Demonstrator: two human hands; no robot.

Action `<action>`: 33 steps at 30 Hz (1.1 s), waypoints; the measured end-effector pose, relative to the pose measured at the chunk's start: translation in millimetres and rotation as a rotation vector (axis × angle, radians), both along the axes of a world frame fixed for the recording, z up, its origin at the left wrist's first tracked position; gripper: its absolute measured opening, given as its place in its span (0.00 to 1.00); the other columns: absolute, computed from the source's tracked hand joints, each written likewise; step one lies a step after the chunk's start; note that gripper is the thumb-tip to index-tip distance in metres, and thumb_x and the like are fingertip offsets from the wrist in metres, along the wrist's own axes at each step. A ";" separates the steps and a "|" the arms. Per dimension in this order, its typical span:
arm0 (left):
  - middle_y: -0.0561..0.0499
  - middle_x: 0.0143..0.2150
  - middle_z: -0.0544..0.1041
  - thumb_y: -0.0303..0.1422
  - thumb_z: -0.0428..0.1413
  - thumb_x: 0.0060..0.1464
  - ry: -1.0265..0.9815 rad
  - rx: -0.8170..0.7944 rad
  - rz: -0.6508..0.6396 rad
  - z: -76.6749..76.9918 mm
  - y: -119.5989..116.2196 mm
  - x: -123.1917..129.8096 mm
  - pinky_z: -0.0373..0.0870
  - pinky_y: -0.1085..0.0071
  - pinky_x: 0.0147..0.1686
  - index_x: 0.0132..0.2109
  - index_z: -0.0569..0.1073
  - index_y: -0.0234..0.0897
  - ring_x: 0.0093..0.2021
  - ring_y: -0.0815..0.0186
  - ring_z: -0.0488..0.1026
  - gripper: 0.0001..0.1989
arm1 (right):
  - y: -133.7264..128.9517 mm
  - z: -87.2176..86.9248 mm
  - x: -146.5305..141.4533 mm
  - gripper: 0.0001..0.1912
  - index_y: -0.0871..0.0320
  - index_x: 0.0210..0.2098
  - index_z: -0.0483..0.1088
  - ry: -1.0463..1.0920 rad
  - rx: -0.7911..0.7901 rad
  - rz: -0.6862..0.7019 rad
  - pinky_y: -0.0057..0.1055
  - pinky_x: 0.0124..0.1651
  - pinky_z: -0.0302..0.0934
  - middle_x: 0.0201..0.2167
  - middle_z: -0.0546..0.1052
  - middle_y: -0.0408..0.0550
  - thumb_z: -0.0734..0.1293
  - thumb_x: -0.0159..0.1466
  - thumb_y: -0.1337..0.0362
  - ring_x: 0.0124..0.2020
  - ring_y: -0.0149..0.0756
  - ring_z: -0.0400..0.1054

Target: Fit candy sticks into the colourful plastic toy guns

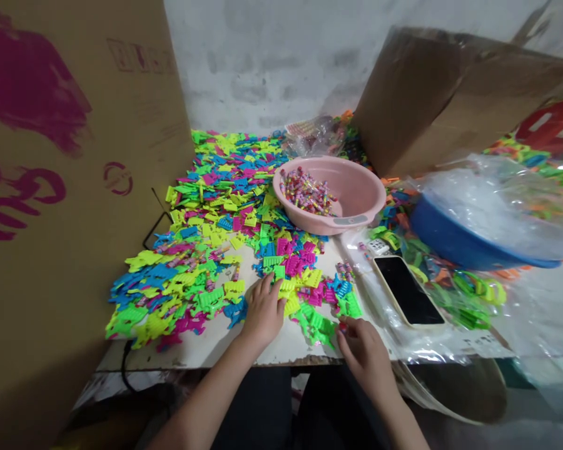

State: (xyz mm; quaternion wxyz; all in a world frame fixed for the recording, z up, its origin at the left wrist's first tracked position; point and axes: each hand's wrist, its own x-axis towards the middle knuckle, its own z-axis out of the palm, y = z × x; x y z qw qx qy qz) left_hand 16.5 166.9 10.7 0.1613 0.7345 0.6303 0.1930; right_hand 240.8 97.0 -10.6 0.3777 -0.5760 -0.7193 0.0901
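Observation:
My left hand (263, 311) reaches over loose plastic pieces at the table's middle. Its fingers are stretched out, the tips by a green piece (278, 272) and a yellow ribbed piece (289, 300). Close to the table's front edge, my right hand (366, 351) is closed, thumb and fingers around a small red-ended tube (342, 327), mostly hidden. Bright green pieces (316, 325) lie between the two hands. Pink ribbed pieces (315, 294) and a few patterned tubes (344, 270) are just beyond. Many similar tubes (309, 192) fill the left side of a pink bowl (361, 194).
A heap of neon pieces (234, 169) covers the back and left. A big cardboard box (136, 125) walls the left side. To the right are a phone (409, 292), a blue basin (450, 234) under clear plastic (492, 194), and another cardboard box (431, 94).

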 end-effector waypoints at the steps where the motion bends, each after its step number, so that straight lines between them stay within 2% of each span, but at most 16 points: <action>1: 0.42 0.63 0.66 0.29 0.50 0.58 -0.001 0.007 -0.011 2.1 -0.8 0.2 0.55 0.52 0.63 0.58 0.69 0.39 0.65 0.52 0.58 0.20 | -0.6 1.3 -0.2 0.08 0.55 0.42 0.69 0.036 -0.015 -0.004 0.38 0.38 0.65 0.32 0.75 0.50 0.62 0.66 0.59 0.34 0.41 0.70; 4: 0.44 0.57 0.71 0.27 0.54 0.55 -0.082 0.041 -0.033 4.1 -1.4 1.4 0.57 0.54 0.62 0.53 0.71 0.39 0.61 0.53 0.63 0.18 | -7.5 9.6 -6.2 0.07 0.54 0.41 0.69 0.174 -0.030 0.015 0.38 0.41 0.67 0.37 0.75 0.51 0.63 0.66 0.60 0.38 0.41 0.71; 6: 0.44 0.55 0.71 0.24 0.57 0.51 -0.208 0.056 -0.032 1.8 -1.0 2.9 0.60 0.56 0.60 0.53 0.70 0.40 0.59 0.55 0.65 0.21 | -15.8 16.5 -15.7 0.07 0.53 0.43 0.69 0.253 -0.058 0.084 0.35 0.40 0.68 0.38 0.76 0.51 0.62 0.67 0.61 0.38 0.40 0.72; 10: 0.45 0.52 0.69 0.23 0.59 0.45 -0.618 -0.028 0.040 -6.3 1.8 7.7 0.68 0.63 0.51 0.55 0.67 0.41 0.50 0.59 0.70 0.28 | -27.4 20.8 -36.4 0.07 0.53 0.43 0.70 0.193 -0.198 0.275 0.37 0.46 0.68 0.39 0.78 0.50 0.63 0.66 0.62 0.42 0.41 0.72; 12: 0.47 0.46 0.71 0.27 0.60 0.43 -0.872 -0.140 0.081 -6.5 2.9 9.4 0.71 0.65 0.43 0.52 0.67 0.39 0.42 0.61 0.73 0.26 | -26.2 16.8 -39.9 0.08 0.53 0.44 0.70 0.192 -0.220 0.250 0.40 0.48 0.67 0.41 0.78 0.51 0.63 0.66 0.62 0.44 0.43 0.72; 14: 0.49 0.40 0.72 0.32 0.61 0.44 -1.042 -0.225 0.101 -1.2 1.3 9.1 0.70 0.68 0.38 0.46 0.68 0.37 0.37 0.63 0.73 0.21 | -21.5 12.3 -37.2 0.10 0.54 0.45 0.70 0.252 -0.226 0.177 0.40 0.50 0.67 0.43 0.78 0.53 0.61 0.66 0.61 0.47 0.43 0.72; 16: 0.51 0.34 0.73 0.37 0.61 0.46 -1.114 -0.270 0.109 9.2 -4.6 6.8 0.69 0.71 0.35 0.40 0.68 0.36 0.34 0.65 0.72 0.16 | -16.4 11.9 -31.6 0.12 0.55 0.46 0.71 0.318 -0.247 0.123 0.39 0.49 0.67 0.44 0.78 0.53 0.61 0.67 0.59 0.47 0.43 0.72; 19: 0.54 0.29 0.72 0.41 0.62 0.45 -1.204 -0.361 0.147 28.2 -21.2 2.0 0.67 0.75 0.32 0.35 0.70 0.35 0.31 0.69 0.70 0.15 | -14.1 23.5 -27.3 0.15 0.53 0.49 0.72 0.358 -0.261 0.116 0.37 0.49 0.67 0.46 0.78 0.51 0.60 0.68 0.58 0.48 0.42 0.72; 21: 0.55 0.28 0.72 0.41 0.65 0.41 -1.236 -0.447 0.147 39.3 -34.8 -0.2 0.67 0.76 0.30 0.35 0.72 0.35 0.29 0.70 0.69 0.17 | -16.6 36.9 -30.9 0.17 0.50 0.54 0.70 0.348 -0.255 0.160 0.37 0.51 0.66 0.47 0.76 0.50 0.59 0.68 0.58 0.49 0.41 0.71; 23: 0.54 0.29 0.73 0.40 0.66 0.40 -1.190 -0.518 0.092 48.0 -47.5 -1.2 0.68 0.75 0.29 0.35 0.73 0.35 0.28 0.69 0.69 0.17 | -20.9 49.9 -38.4 0.19 0.48 0.58 0.66 0.345 -0.255 0.209 0.37 0.52 0.65 0.48 0.75 0.50 0.57 0.69 0.59 0.50 0.40 0.69; 26: 0.50 0.35 0.75 0.38 0.63 0.46 -1.035 -0.460 -0.049 57.6 -61.6 -2.3 0.69 0.74 0.28 0.35 0.74 0.36 0.29 0.68 0.71 0.11 | -27.8 61.4 -50.9 0.20 0.48 0.60 0.63 0.415 -0.248 0.231 0.39 0.55 0.63 0.50 0.73 0.51 0.57 0.70 0.61 0.52 0.39 0.67; 29: 0.49 0.38 0.76 0.35 0.59 0.52 -0.916 -0.333 -0.190 63.1 -69.9 -4.9 0.70 0.74 0.35 0.36 0.75 0.37 0.38 0.65 0.73 0.06 | -33.0 62.9 -58.5 0.14 0.51 0.54 0.64 0.538 -0.233 0.233 0.34 0.51 0.64 0.46 0.73 0.50 0.60 0.69 0.62 0.48 0.37 0.68; 33: 0.52 0.37 0.76 0.33 0.58 0.56 -0.851 -0.299 -0.233 64.8 -75.4 -9.1 0.69 0.74 0.39 0.38 0.73 0.39 0.39 0.66 0.73 0.04 | -35.8 64.0 -59.5 0.05 0.52 0.44 0.63 0.561 -0.254 0.262 0.27 0.41 0.65 0.36 0.71 0.45 0.60 0.69 0.64 0.39 0.33 0.68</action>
